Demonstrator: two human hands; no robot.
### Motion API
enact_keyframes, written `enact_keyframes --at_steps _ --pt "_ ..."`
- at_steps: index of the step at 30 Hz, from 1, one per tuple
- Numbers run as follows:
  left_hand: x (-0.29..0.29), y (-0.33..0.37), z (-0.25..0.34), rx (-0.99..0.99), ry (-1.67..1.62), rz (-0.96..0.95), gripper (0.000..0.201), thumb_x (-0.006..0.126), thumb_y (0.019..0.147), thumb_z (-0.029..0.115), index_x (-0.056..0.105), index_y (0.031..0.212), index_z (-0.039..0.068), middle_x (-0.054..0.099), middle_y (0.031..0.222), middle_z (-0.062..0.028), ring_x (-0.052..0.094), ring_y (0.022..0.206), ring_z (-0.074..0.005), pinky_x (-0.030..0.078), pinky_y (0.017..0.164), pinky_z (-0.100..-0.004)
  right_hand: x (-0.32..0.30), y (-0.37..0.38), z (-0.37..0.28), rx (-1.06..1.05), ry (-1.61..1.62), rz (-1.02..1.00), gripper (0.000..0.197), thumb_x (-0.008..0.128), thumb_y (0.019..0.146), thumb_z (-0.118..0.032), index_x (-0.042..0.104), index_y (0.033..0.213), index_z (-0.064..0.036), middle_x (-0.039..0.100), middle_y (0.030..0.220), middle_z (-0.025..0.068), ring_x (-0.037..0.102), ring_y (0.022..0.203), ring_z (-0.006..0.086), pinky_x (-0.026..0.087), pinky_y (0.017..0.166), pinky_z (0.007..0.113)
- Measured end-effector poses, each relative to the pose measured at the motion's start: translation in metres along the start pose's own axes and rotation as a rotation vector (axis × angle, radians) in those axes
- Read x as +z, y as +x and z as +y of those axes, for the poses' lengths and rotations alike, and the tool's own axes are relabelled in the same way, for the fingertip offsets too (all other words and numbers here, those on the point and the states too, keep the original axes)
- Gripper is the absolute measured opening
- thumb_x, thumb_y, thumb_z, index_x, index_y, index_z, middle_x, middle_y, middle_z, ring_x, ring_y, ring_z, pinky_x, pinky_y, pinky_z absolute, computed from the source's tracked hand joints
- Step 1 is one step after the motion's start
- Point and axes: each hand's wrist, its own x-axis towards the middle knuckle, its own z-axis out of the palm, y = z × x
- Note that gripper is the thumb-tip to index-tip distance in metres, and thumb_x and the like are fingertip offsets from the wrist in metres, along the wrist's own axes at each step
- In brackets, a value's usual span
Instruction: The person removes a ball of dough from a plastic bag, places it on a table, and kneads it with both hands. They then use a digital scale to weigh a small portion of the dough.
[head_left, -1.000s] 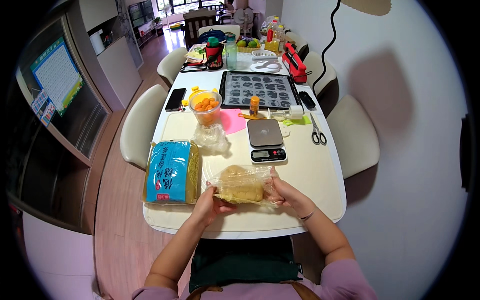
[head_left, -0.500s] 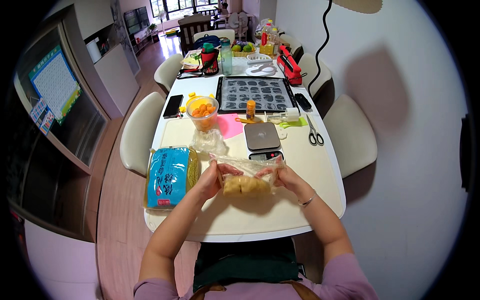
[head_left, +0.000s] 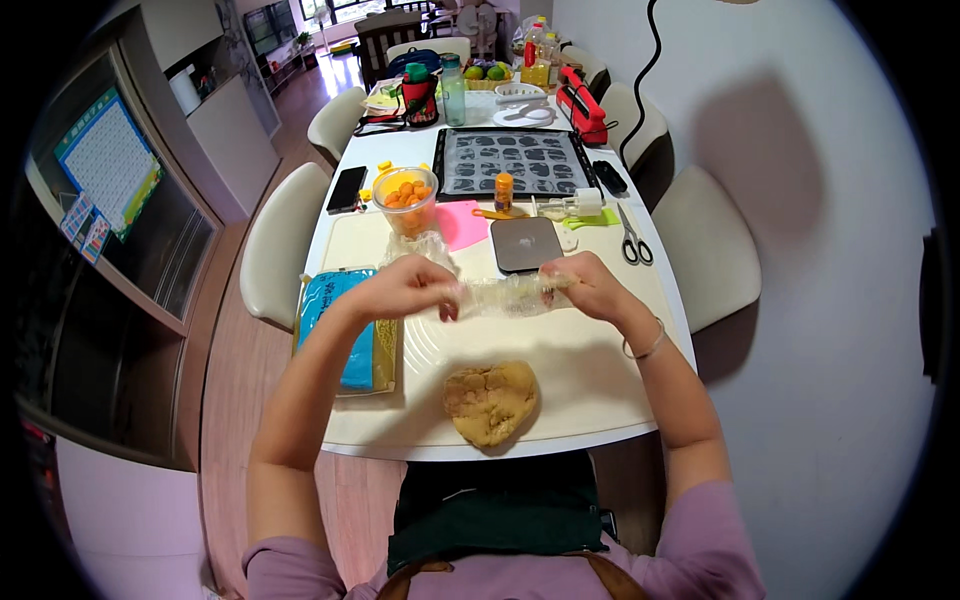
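Observation:
Between my hands a clear plastic bag (head_left: 505, 297) is stretched out above the cream mat. My left hand (head_left: 418, 288) pinches one end of it, and my right hand (head_left: 584, 286) grips the other end. A lump of tan dough (head_left: 490, 402) lies on the mat near the front edge of the table, touched by neither hand. Just beyond the bag is a kitchen scale (head_left: 527, 246) with a grey plate; its display is hidden. To the left, partly behind my left forearm, rests a blue and yellow package (head_left: 362, 345).
Crumpled clear plastic (head_left: 415, 250) lies by a tub of orange balls (head_left: 405, 195). Farther back are a baking tray (head_left: 515, 162), an orange-capped bottle (head_left: 503, 190) and a pink sheet (head_left: 461, 225). Scissors (head_left: 633, 238) lie at the right edge, a phone (head_left: 347, 189) at the left.
The dough has come out of the plastic bag and now sits on the mat. Both my hands have risen and moved away from me, pulling the emptied bag between them.

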Motion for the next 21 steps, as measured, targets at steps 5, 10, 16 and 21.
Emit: enact_keyframes --at_steps 5,10,16,21 --pt "0.010 -0.029 0.029 -0.310 -0.747 -0.205 0.043 0.056 0.082 0.000 0.056 0.124 -0.008 0.060 0.120 -0.0142 0.076 0.077 -0.0280 0.063 0.058 -0.0341 0.010 -0.007 -0.058 -0.115 -0.179 -0.016 0.044 0.047 0.106 -0.029 0.067 0.081 0.0016 0.067 0.070 0.0112 0.064 0.063 0.0202 0.051 0.062 0.035" --pt "0.047 -0.024 0.044 -0.427 -0.433 -0.261 0.082 0.073 0.081 -0.002 0.035 0.153 0.007 0.058 0.127 -0.0103 0.073 0.088 -0.0229 0.063 0.067 -0.0347 0.022 0.018 -0.059 0.002 0.281 0.151 0.035 0.048 0.101 -0.016 0.066 0.081 0.0058 0.063 0.063 0.0136 0.066 0.061 0.0166 0.053 0.060 0.031" --pt "0.068 -0.017 0.022 -0.075 -0.709 -0.068 0.052 0.068 0.097 0.025 0.049 0.142 0.005 0.059 0.106 -0.0024 0.059 0.096 -0.0120 0.052 0.083 -0.0315 0.056 0.049 -0.032 0.051 0.119 0.266 0.024 0.053 0.093 -0.015 0.062 0.087 0.0055 0.064 0.068 0.0150 0.064 0.059 0.0165 0.052 0.054 0.034" --pt "0.077 -0.001 -0.022 -0.388 -1.253 0.758 0.032 0.052 0.104 0.026 0.058 0.130 0.007 0.068 0.113 -0.0078 0.067 0.101 -0.0187 0.056 0.085 -0.0337 0.067 0.055 -0.040 0.389 0.685 0.019 0.038 0.061 0.085 -0.004 0.057 0.122 -0.0003 0.062 0.119 0.0111 0.066 0.082 0.0185 0.056 0.080 0.032"
